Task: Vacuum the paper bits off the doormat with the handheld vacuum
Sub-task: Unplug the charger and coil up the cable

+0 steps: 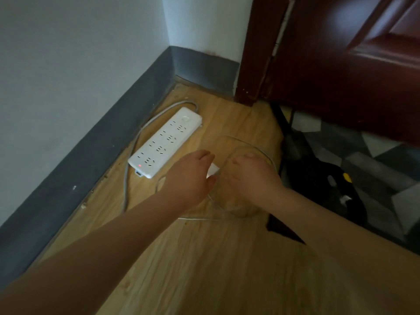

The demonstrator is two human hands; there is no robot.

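Note:
A clear glass bowl stands on the wooden floor between my hands. My left hand hovers at the bowl's left rim and pinches a white piece of paper between thumb and fingers. My right hand reaches down inside the bowl, fingers bent; what they touch is hidden. The black handheld vacuum, with a yellow switch, lies untouched on the grey, black and white patterned doormat to the right of the bowl. No paper bits show on the mat from here.
A white power strip with a red light lies left of the bowl, its grey cable looping along the dark baseboard. A dark red door stands open over the mat's far side. White walls meet in the corner behind.

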